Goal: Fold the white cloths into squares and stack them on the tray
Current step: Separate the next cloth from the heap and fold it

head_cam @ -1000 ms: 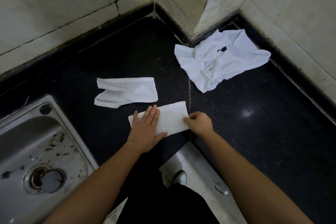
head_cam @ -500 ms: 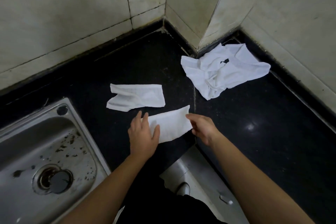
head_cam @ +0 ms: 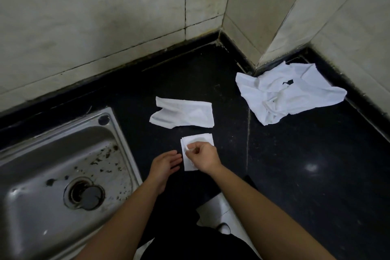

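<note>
Folded cloth (head_cam: 198,140) pinched by right hand (head_cam: 203,157); left hand (head_cam: 166,163) flat beside.

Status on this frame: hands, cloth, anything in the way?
Left hand open beside folded square. Right hand pinches its left edge. Half-folded cloth, crumpled cloth lie behind; no tray in view.
</note>
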{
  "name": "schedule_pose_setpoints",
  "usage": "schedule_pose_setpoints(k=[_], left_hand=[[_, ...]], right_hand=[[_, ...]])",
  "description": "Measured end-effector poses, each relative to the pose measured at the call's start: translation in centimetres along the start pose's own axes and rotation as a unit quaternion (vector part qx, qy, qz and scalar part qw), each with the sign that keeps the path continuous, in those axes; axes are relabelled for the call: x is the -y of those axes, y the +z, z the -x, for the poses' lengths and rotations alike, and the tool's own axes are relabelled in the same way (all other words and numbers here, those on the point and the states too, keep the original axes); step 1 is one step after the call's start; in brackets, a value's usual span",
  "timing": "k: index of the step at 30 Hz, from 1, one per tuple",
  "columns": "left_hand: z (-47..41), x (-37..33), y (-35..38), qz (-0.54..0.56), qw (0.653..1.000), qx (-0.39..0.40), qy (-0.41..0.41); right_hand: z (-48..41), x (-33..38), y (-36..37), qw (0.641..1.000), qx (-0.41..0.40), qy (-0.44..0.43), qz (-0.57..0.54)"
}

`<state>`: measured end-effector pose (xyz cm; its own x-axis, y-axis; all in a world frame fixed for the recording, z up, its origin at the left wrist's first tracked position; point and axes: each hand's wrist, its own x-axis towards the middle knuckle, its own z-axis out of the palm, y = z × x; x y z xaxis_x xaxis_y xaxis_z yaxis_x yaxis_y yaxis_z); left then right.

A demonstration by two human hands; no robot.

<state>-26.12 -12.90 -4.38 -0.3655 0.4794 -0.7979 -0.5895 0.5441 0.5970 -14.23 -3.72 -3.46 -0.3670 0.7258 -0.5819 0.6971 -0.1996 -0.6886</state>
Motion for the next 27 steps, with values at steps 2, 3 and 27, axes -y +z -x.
schedule_pose_setpoints(k=[2, 3, 27], left_hand=[[0.0, -0.1, 0.0, 0.003, 1.000, 0.006, -0.002], [0.0, -0.2, 0.0, -0.003, 1.000, 0.007, -0.002], [-1.7, -2.2, -0.3, -0.782, 0.559, 0.149, 0.233]], right_hand=[[-0.2, 0.0, 0.3, 1.000, 0.025, -0.003, 0.015], [-0.1, -0.1, 0.1, 0.999, 0.038, -0.001, 0.015], [-1.1, -3.5, -6.9, 0.922, 0.095, -0.106, 0.359]])
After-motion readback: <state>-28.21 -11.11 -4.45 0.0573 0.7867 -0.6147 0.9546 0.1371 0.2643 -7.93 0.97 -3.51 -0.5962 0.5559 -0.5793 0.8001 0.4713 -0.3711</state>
